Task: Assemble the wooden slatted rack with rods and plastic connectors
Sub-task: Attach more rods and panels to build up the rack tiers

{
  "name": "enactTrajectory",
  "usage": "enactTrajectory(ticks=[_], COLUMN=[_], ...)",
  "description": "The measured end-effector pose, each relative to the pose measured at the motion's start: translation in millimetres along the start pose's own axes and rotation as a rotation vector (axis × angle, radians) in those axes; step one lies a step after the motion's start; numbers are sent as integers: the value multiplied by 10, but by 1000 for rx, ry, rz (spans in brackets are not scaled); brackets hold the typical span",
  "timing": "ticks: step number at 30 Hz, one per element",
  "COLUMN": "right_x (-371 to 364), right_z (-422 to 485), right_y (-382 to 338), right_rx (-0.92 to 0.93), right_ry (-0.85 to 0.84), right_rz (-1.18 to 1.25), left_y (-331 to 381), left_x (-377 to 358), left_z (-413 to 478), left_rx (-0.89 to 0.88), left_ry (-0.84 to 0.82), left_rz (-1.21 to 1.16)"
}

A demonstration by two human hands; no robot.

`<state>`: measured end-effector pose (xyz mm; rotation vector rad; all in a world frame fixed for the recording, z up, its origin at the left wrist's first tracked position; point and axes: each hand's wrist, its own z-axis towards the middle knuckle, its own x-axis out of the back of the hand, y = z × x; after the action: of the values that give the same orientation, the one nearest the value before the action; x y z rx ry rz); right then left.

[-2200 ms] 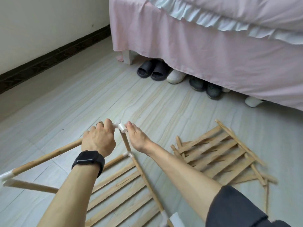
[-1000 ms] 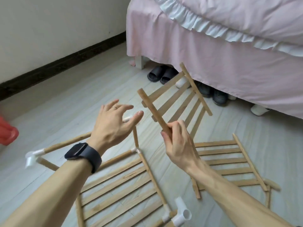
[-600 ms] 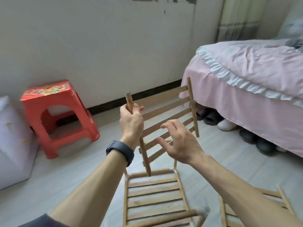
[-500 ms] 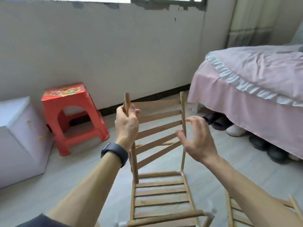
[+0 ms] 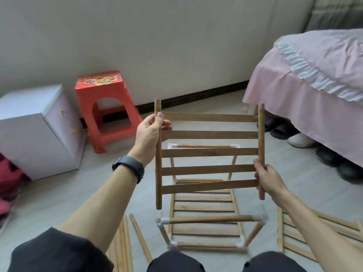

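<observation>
step: fitting slatted panel (image 5: 210,152), held upright over the floor frame (image 5: 206,218) | grip: left hand (image 5: 149,132) closed round its left rail, right hand (image 5: 269,177) round the right rail | next: likely seat rail ends in plastic connectors (image 5: 160,220)

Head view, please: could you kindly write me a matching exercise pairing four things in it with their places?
Things:
1 slatted panel
2 red stool
3 loose rods
4 shoes

Places:
A under the bed
B gripped by the left hand and right hand
C lying on the floor, lower left
D beside the white box

Pairs: 1-B, 2-D, 3-C, 4-A.
</observation>
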<state>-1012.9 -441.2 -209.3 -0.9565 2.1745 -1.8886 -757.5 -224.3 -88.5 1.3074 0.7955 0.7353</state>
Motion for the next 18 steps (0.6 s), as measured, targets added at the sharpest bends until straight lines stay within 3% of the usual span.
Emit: enactTrajectory(ticks=[4, 6, 10, 14, 18], right_x=[-46, -58, -129, -235, -307], right_z=[-52, -49, -33, -41, 18], right_y=[183, 231, 297, 346, 465], right_rx=[42, 55, 114, 132, 121], right_ry=[164, 200, 168, 134, 97], right_rz=[38, 4, -64, -131, -157], left_y=[-118, -227, -795, -1399, -1603], left_x=[-46, -35, 169, 428, 480], left_z=[18, -23, -303, -616, -792], left_rx=[56, 56, 195, 501, 556], left_ry=[-26, -53, -88, -33, 5], left_rz=[-9, 119, 355, 288, 225])
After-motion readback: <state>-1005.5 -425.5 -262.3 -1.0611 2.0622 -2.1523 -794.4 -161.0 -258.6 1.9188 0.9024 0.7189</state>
